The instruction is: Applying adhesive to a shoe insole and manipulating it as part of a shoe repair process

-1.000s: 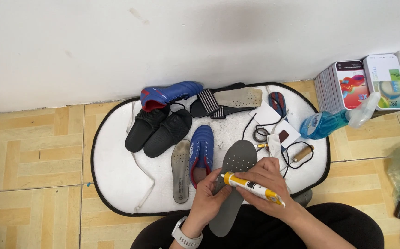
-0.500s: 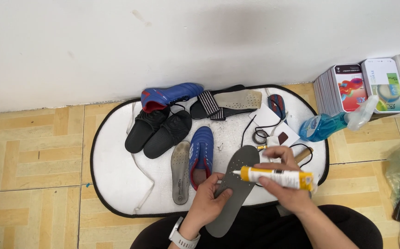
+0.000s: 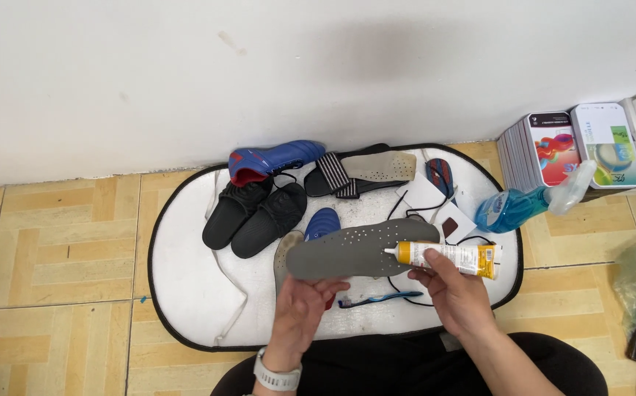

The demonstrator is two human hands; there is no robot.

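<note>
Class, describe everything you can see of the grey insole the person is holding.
The grey insole is long, flat and foam-like, with small perforations toward its rounded right end. It lies roughly level above the white mat. The left hand grips its lower left edge, while the right hand points a yellow-and-white glue tube nozzle at its right end.

Plain white wall above tan herringbone-patterned tile floor.

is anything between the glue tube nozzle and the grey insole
Nothing visible. The right hand holds the glue tube with its white nozzle right at the grey insole, which the left hand holds up from below. The toothbrush lies lower, on the mat.
</note>
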